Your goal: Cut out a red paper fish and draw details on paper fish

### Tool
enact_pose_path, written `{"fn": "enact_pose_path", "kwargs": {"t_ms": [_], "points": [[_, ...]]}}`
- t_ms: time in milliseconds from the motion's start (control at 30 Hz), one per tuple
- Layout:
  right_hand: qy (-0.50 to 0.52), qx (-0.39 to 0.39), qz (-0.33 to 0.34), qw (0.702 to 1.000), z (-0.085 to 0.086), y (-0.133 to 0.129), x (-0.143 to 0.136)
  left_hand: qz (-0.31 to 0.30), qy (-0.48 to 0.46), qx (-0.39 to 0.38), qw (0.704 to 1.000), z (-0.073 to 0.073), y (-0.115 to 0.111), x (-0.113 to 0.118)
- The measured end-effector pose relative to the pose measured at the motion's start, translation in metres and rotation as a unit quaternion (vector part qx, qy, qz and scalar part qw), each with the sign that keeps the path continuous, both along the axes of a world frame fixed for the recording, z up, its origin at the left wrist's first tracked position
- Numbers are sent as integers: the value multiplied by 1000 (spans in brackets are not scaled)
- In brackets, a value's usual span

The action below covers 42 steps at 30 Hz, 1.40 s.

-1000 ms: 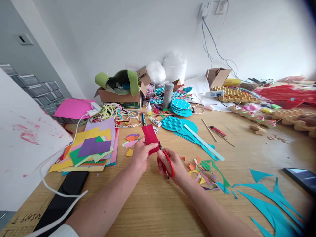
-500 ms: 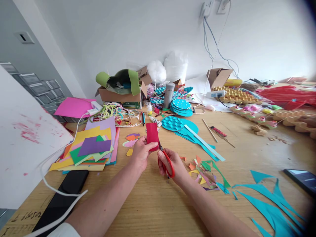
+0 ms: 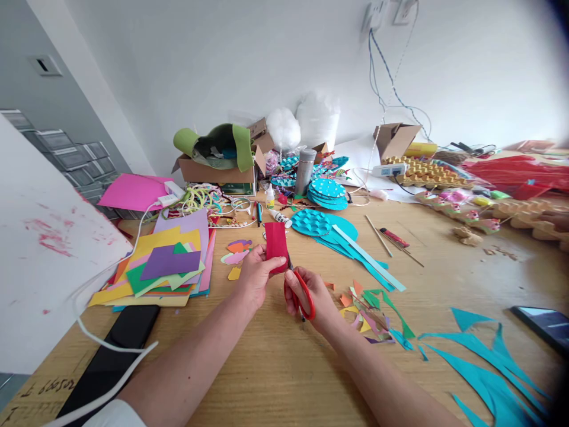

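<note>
A small rectangle of red paper (image 3: 276, 240) stands upright in my left hand (image 3: 258, 277), pinched near its lower edge with the thumb in front. Close to its right, my right hand (image 3: 310, 296) grips red-handled scissors (image 3: 306, 295). The dark blades point up and lie against the paper's lower right edge; how far they are apart is too small to tell. Colored paper scraps (image 3: 368, 308) lie on the table just right of my right hand. Cut paper shapes in orange and pink (image 3: 235, 257) lie beyond my left hand.
Stacked colored paper (image 3: 171, 264) and a black phone (image 3: 111, 350) with a white cable lie left. Blue paper discs and strips (image 3: 344, 237) sit beyond the hands. Blue offcuts (image 3: 484, 367) and another phone (image 3: 542, 326) are at right. A grey bottle (image 3: 304, 172) stands at the back.
The red paper has turned slightly in my left hand and stands a little more upright. Both hands keep nearly the same place. At the far right edge, a dark shape has appeared by the egg carton.
</note>
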State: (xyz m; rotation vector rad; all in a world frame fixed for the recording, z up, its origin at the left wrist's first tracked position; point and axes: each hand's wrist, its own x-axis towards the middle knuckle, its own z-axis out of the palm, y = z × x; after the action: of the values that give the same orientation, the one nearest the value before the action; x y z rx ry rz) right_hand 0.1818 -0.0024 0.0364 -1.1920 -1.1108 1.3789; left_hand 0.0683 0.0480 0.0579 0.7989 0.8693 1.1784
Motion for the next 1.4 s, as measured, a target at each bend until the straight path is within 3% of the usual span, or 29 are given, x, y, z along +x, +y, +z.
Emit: {"fn": "enact_pose_path", "kwargs": {"t_ms": [633,867,1400], "points": [[5,9,-8,1000,-3,1,0,-3,-6,-6,1000,0,-1,2],[14,7,-15,1000,-4,2,1,-35,2,-6,999,2,-1,0],[1,4,5,1000,-6,2,1,-7,-25,-28,999,5,8,-8]]}}
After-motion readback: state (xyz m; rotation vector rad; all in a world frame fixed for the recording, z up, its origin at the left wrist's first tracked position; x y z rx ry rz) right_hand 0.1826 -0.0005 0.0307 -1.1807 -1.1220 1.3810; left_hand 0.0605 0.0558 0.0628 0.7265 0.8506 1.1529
